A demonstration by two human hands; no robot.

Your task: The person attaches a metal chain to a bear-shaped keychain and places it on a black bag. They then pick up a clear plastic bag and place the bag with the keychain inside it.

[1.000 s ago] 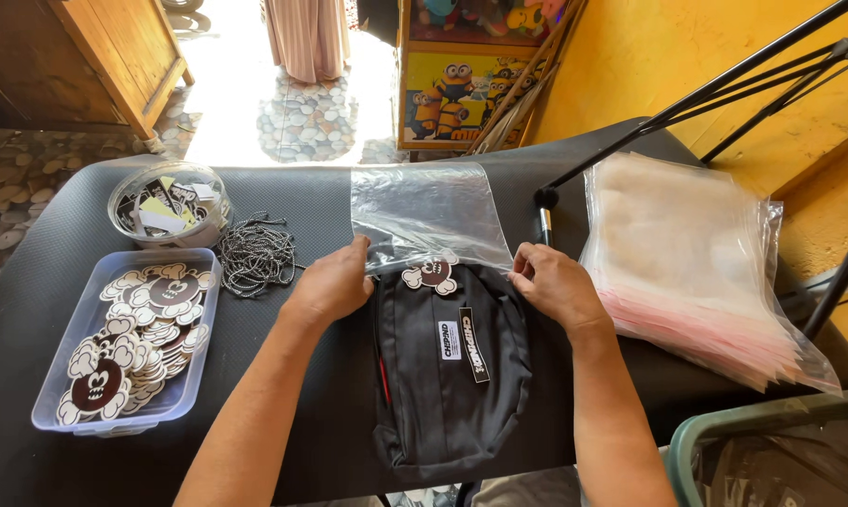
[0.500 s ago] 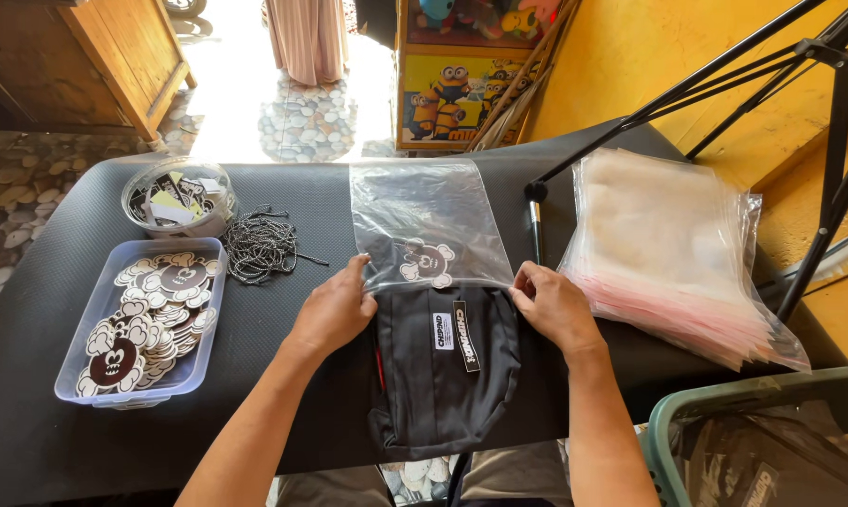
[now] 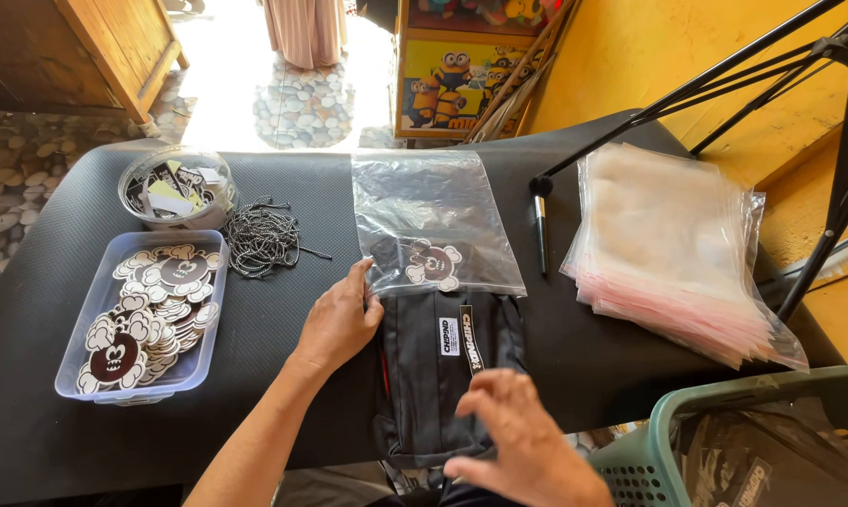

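- A black fabric pouch (image 3: 443, 376) lies at the near edge of the textured black table (image 3: 283, 394), its top tucked into a glossy clear plastic bag (image 3: 433, 221).
- The left hand (image 3: 339, 324) pinches the bag's mouth at the left corner, fingers curled narrow.
- The right hand (image 3: 523, 441) hovers over the pouch's lower end, fingers loosely spread, holding nothing.
- A cartoon-shaped brown-and-cream tag (image 3: 433, 265) shows through the film.
- A clear rectangular tub of similar tags (image 3: 142, 314) sits left; a stack of clear bags (image 3: 673, 249) sits right.
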